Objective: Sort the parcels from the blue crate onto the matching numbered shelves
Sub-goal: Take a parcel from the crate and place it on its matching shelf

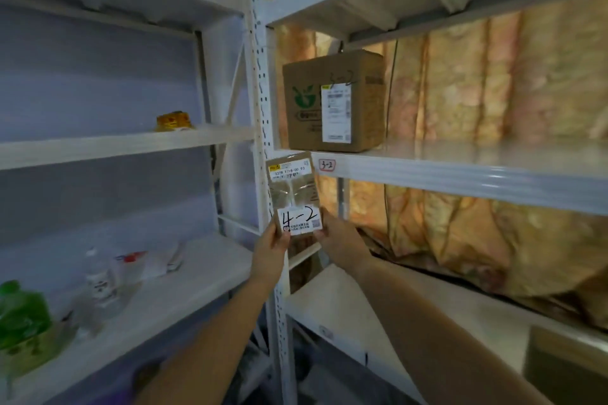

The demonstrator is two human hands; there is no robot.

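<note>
Head view shows the left hand and right hand pinching the brown "4-2" parcel with their fingers, upright beside the "3-2" shelf label.

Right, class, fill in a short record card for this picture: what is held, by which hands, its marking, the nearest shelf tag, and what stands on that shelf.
held item: flat brown parcel
marking: 4-2, handwritten on its white label
grip: left hand and right hand pinch its lower corners
nearest shelf tag: 3-2 tag
on that shelf: cardboard box, marked 3-2
match: parcel and tag differ; not yet shelved
</note>
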